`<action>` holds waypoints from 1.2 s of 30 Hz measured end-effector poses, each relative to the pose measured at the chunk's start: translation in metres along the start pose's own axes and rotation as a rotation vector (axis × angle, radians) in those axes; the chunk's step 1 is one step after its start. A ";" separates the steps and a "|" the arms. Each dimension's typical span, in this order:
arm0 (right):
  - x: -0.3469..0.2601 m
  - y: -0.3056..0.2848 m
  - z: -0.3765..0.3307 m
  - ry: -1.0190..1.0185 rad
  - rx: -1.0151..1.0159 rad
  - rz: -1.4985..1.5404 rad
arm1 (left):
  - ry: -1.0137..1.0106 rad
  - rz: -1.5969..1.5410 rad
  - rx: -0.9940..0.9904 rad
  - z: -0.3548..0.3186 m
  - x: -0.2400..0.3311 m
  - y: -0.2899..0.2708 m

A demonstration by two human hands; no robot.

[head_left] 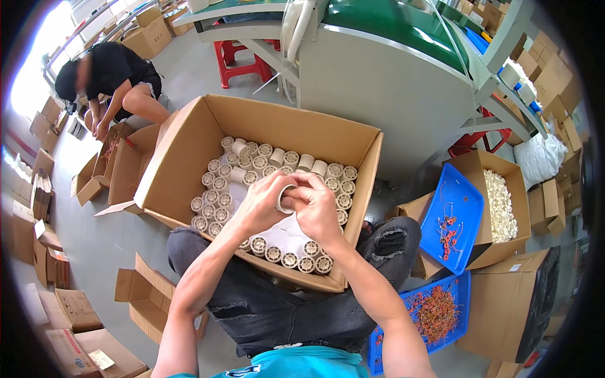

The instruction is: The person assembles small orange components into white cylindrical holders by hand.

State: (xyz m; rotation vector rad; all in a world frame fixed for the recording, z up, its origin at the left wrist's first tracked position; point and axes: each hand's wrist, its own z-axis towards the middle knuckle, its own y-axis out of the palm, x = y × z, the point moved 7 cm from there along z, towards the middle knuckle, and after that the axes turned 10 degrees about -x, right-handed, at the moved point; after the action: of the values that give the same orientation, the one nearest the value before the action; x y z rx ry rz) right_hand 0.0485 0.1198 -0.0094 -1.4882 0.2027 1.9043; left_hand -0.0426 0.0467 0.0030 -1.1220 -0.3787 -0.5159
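Observation:
My left hand (257, 205) is closed around a white plastic cylinder (280, 203), its open end turned to the right. The fingers of my right hand (317, 208) are bent together at that opening, with the thumb and fingertips partly inside. Whatever they pinch there is hidden. Both hands are over a large open cardboard box (290, 126) between my knees. Many similar white cylinders (290, 259) line its inside, mostly standing upright with slotted round ends facing up. A few lie on their sides, and a pale sheet (287, 234) shows among them.
To my right, a blue tray (435, 220) holds a few red wired parts, and a lower blue tray (459, 283) holds a heap of them. Beside them stands a box of small white pieces (501, 205). A green-topped bench (391, 82) is ahead. Another person (123, 75) bends over boxes at far left.

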 end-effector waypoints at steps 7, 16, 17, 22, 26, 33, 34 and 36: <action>-0.002 -0.002 -0.001 0.009 -0.032 0.018 | -0.021 -0.040 0.047 -0.005 -0.001 0.006; 0.039 -0.012 0.008 0.171 -0.166 -0.051 | -0.322 -0.156 -0.044 0.004 -0.036 0.034; 0.030 -0.014 0.012 0.227 -0.240 -0.063 | -0.351 -0.192 -0.080 0.007 -0.042 0.038; 0.016 -0.047 0.012 0.139 -0.044 -0.300 | -0.184 -0.060 -0.094 0.024 -0.035 0.059; -0.005 -0.118 0.031 -0.003 0.423 -0.218 | -0.358 -0.047 -0.554 -0.001 -0.073 0.145; -0.042 -0.180 0.160 -0.257 0.476 -0.274 | -0.098 0.225 -1.412 -0.089 -0.068 0.283; -0.042 -0.191 0.184 -0.309 0.463 -0.312 | -0.097 0.218 -1.401 -0.091 -0.066 0.287; -0.048 -0.214 0.233 -0.403 0.546 -0.484 | -0.091 0.169 -1.291 -0.086 -0.066 0.284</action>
State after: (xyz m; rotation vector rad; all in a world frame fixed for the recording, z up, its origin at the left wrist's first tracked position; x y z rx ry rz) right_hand -0.0013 0.3787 0.1719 -0.6941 0.1428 1.5420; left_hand 0.0673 0.0762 -0.2786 -2.4012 0.0299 -0.5544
